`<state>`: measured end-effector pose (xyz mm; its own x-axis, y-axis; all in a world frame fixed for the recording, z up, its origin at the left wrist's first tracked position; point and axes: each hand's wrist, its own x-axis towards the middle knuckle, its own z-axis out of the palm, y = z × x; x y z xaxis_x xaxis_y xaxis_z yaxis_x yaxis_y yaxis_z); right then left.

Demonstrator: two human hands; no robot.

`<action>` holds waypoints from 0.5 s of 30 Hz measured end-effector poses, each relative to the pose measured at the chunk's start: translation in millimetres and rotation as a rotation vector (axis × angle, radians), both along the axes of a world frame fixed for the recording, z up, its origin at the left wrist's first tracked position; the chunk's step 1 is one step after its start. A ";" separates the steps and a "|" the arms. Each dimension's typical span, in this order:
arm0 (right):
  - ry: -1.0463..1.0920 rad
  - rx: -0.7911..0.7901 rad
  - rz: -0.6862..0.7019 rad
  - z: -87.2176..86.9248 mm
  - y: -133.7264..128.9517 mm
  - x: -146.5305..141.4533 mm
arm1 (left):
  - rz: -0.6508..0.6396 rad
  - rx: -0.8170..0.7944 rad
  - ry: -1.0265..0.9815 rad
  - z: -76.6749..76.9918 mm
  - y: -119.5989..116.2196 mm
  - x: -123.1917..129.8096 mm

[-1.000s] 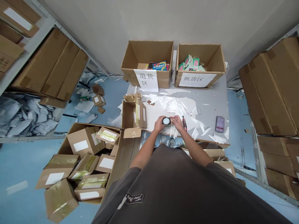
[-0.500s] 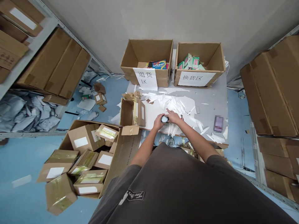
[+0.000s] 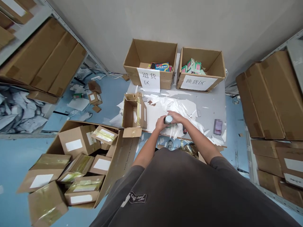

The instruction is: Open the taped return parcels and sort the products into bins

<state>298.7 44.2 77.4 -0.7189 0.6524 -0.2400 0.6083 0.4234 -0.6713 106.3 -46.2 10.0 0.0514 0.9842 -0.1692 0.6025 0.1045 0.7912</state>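
Between my hands, over the near part of the table, is a small round can [image 3: 169,119] with a pale flat top and a dark side. My left hand [image 3: 161,123] wraps round its left side. My right hand [image 3: 175,118] is closed on its right side, the fingers reaching behind it. Torn white paper strips [image 3: 176,105] lie behind and beneath the hands. Beside my right wrist a small red and black object [image 3: 184,129] shows in part; its kind is unclear. An opened cardboard box [image 3: 143,115] stands to the left of my hands, its front flap folded down.
Two labelled cartons stand at the table's back: the left carton [image 3: 167,80] holds colourful packs, the right carton [image 3: 216,82] green and white ones. A blurred purple item [image 3: 217,127] lies on the right. Taped parcels [image 3: 78,168] fill a large floor carton. Loaded shelves flank both sides.
The can's pale top shows larger and sits slightly farther right, still between both hands. My view has shifted a little, and more of the opened box's inside shows.
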 end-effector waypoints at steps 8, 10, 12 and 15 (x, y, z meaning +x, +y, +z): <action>0.379 -0.270 -0.174 91.2 30.9 16.1 | 0.006 -0.053 -0.006 19.2 -0.8 -3.3; 0.465 -0.257 -0.218 119.7 34.9 15.7 | 0.033 -0.004 -0.012 35.9 -1.0 -7.1; 0.527 -0.221 -0.272 147.1 36.7 14.2 | 0.063 0.115 -0.051 60.1 0.5 -13.0; 0.609 -0.154 -0.363 180.4 35.7 9.2 | 0.032 0.309 -0.191 106.2 7.2 -23.0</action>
<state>307.9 80.0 257.8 -0.4992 0.8661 0.0256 0.1916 0.1391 -0.9716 83.3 -39.0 116.2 0.0215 0.9891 0.1457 0.4413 -0.1402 0.8863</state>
